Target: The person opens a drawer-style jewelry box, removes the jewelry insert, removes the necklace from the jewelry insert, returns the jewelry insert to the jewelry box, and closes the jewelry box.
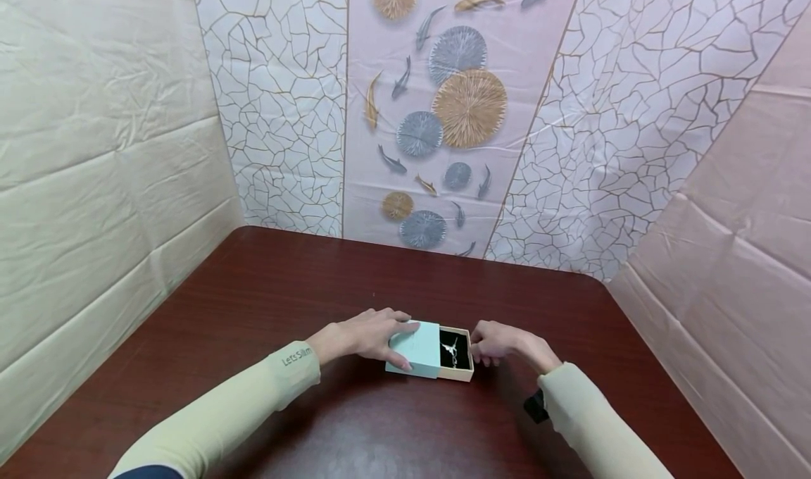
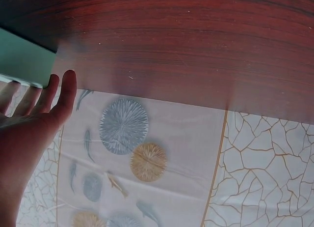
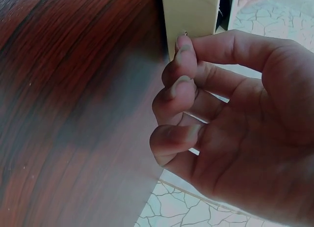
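A pale mint jewelry box (image 1: pixel 423 346) lies on the table with its cream inner drawer (image 1: pixel 457 375) slid partly out to the right. On the drawer's black lining sits a silver necklace (image 1: pixel 450 349) with a winged-looking pendant. My left hand (image 1: pixel 375 334) grips the mint cover, thumb at the near side and fingers over the top and far side. At the drawer's end face, my right hand (image 1: pixel 499 341) pinches with thumb and index fingertips beside a small hole; whatever lies between the tips is hidden. Its other fingers are curled in the right wrist view.
The dark red-brown wooden table (image 1: pixel 304 275) spreads around the box. Patterned cloth (image 1: pixel 424 134) hangs behind the table's far edge, and pale creased cloth (image 1: pixel 108 141) walls stand at both sides. A dark band (image 1: pixel 536 406) is on the right wrist.
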`<action>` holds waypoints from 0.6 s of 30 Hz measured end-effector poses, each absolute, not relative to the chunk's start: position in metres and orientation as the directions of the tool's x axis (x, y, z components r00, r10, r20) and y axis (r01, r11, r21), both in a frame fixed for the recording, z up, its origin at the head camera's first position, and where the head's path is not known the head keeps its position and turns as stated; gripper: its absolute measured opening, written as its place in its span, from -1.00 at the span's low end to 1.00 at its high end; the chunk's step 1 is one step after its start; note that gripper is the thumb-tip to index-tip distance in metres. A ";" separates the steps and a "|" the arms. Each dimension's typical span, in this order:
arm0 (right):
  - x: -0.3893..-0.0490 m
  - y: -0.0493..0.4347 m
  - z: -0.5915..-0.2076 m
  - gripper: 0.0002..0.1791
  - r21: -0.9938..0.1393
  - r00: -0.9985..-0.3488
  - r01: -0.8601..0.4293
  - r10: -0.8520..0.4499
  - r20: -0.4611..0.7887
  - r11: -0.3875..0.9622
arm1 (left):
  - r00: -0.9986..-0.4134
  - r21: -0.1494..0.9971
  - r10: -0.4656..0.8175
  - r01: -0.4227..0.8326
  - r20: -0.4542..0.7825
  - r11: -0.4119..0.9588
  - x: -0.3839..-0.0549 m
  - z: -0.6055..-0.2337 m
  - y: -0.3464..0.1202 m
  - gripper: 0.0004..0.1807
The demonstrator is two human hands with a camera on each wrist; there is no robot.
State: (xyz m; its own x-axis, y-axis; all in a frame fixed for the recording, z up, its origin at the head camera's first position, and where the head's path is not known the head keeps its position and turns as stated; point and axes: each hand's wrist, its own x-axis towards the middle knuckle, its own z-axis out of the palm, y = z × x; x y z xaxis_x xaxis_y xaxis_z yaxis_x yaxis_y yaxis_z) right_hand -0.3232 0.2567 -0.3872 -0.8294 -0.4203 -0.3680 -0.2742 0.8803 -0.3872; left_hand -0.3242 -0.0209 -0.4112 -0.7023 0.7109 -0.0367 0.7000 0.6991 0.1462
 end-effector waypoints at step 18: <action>-0.322 0.266 -0.384 -0.73 -0.368 -0.846 -0.246 -0.384 -0.370 0.897 | -0.704 0.139 0.709 0.698 -0.045 0.703 -0.325 -0.412 -0.021 -0.08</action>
